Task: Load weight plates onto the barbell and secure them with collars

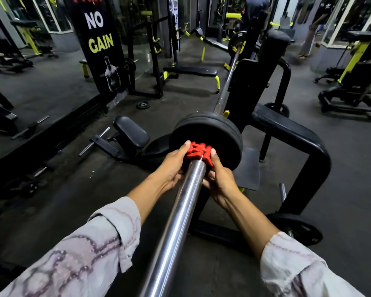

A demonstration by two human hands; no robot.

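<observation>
The barbell's chrome sleeve point(176, 215) runs from the bottom centre away from me. Black weight plates point(210, 129) sit stacked on it, close together. A red collar point(198, 152) is on the sleeve, pressed against the nearest plate. My left hand point(171, 168) grips the collar from the left, thumb on top. On the right side, my right hand point(219, 179) holds the same collar with its fingers curled under the sleeve. The bar's far end carries another black plate point(237, 42) near the rack.
The bar rests on a black bench rack point(263, 67). A black frame point(298, 133) stands to the right, with a plate point(296, 228) stored low on it. A small plate point(143, 105) lies on the floor. A flat bench point(191, 71) and a padded seat point(131, 131) stand left.
</observation>
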